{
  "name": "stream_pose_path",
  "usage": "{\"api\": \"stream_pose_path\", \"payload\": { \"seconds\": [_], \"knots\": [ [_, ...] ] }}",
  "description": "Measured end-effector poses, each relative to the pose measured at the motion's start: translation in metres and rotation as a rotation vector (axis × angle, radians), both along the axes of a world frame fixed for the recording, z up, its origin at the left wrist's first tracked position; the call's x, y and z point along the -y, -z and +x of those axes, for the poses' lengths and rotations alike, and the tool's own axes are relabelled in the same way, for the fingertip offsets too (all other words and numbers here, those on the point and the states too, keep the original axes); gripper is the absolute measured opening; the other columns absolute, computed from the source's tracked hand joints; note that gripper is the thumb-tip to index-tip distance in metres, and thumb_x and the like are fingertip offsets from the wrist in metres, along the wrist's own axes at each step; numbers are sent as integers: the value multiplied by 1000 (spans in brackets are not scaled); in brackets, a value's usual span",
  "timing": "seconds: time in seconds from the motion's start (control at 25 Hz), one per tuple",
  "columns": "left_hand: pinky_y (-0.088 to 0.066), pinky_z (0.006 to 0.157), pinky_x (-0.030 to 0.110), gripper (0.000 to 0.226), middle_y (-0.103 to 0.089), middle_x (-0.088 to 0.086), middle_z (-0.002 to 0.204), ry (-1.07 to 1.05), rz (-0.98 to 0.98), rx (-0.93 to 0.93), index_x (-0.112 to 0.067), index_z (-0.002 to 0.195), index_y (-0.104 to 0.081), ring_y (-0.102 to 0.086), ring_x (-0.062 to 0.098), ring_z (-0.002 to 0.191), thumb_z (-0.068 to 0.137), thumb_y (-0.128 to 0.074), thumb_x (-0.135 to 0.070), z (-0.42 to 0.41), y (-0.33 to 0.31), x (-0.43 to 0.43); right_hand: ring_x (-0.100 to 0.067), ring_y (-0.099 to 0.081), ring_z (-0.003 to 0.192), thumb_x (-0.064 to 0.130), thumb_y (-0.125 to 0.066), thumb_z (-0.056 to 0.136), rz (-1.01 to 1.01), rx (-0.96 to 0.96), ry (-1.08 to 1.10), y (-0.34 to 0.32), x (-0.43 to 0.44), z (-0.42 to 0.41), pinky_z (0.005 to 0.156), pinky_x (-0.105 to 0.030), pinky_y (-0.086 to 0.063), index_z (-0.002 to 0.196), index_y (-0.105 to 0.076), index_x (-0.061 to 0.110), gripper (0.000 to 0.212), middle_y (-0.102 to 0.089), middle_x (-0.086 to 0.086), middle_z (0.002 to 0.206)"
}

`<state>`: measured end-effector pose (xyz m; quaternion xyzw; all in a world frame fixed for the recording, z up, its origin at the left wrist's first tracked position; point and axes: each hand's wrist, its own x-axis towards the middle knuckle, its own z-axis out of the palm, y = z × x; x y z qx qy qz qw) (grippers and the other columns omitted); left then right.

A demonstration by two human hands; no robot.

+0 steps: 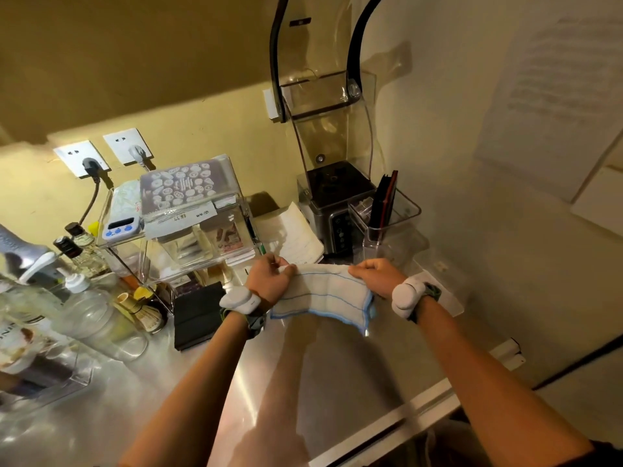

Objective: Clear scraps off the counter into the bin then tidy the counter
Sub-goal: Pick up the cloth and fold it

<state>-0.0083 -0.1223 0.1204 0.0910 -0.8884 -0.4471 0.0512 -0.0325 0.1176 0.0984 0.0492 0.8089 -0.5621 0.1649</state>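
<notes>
Both of my hands are raised over the steel table [337,372], holding one cloth [323,293] stretched between them. My left hand [269,279] has its fingers [286,269] closed on the cloth's left end; my right hand [374,276] has its fingers closed on the right end. The cloth is white with thin blue lines and a blue edge, and it sags in the middle, its lower right corner hanging down. I cannot tell whether that corner touches the table. Each wrist carries a white device on a dark strap.

The table surface directly below the cloth is bare, shiny metal. Behind my left hand stands a clear acrylic shelf unit [188,230] with a small white timer [118,226] on its upper level and a patterned flat pack lying on top. An open notebook [293,234] lies just right of the shelf unit. A blender base [337,210] with a raised clear cover stands against the right wall, and a clear container [391,224] holding a dark flat item stands just beside it.

To the left, a black folded item [199,315] lies on the table near a bamboo whisk [141,311]. Bottles [84,308] crowd the far left edge. Two wall sockets [101,153] each hold a plug.
</notes>
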Motion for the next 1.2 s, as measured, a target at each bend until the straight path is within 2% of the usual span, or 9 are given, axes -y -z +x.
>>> {"api": "stream_pose_path", "payload": {
  "seconds": [0.12,0.24,0.32,0.52,0.68,0.84,0.96,1.12,1.2],
  "knots": [
    [-44,59,27,17,-61,1,76,-54,-116,0,-13,88,-57,-57,18,70,86,-63,-30,-4,5,-29,-28,-68,92,32,-62,89,-37,58,-15,8,5,-2,86,-45,-57,87,-65,16,17,-69,-9,93],
    [-44,56,26,15,-59,-2,74,-9,-113,-30,-16,85,-57,-56,16,68,86,-62,-30,-3,11,-61,-38,-65,106,32,-59,90,-73,94,-24,16,12,-2,93,-51,-55,101,-64,11,24,-67,-20,114],
    [-51,60,31,19,-65,0,74,64,-85,-28,-16,82,-61,-61,17,69,89,-60,-34,-1,16,-80,-36,-66,103,34,-57,91,-183,157,24,19,15,-4,92,-51,-56,103,-61,10,27,-64,-24,121],
    [-57,73,41,57,-73,15,75,24,13,67,-5,80,-72,-70,30,72,99,-37,-46,-4,33,-94,-29,-74,93,56,-56,87,-484,370,31,34,7,-10,72,-39,-61,107,-71,14,48,-77,-12,102],
    [-58,82,45,45,-75,18,82,70,131,123,-6,82,-75,-72,34,83,98,-46,-37,-6,47,-91,-30,-73,92,37,-69,79,-450,323,59,51,4,-17,87,-48,-59,105,-70,9,39,-74,-19,107],
    [-56,73,37,37,-71,9,75,-109,-13,92,-11,79,-69,-67,29,75,94,-51,-40,-3,62,-80,-31,-72,88,24,-64,82,-473,340,150,61,8,-17,58,-34,-60,104,-67,11,26,-72,-18,104],
    [-47,67,33,53,-64,13,73,-194,-84,180,-6,82,-64,-62,26,69,92,-43,-54,7,85,-71,-33,-68,101,18,-63,85,-469,345,149,67,9,-19,62,-38,-61,109,-62,20,24,-65,-15,118],
    [-58,82,37,57,-71,6,91,-156,345,392,-20,99,-63,-69,19,85,88,-36,-69,17,107,-73,-29,-68,98,19,-57,92,-501,364,92,73,9,-17,60,-35,-61,127,-55,21,35,-65,-8,113],
    [-59,85,40,54,-72,6,104,-115,534,392,-24,117,-60,-71,22,95,89,-39,-66,16,113,-76,-31,-67,102,19,-53,94,-506,368,88,80,10,-19,70,-42,-63,129,-54,19,35,-64,-11,119]
  ]
}}
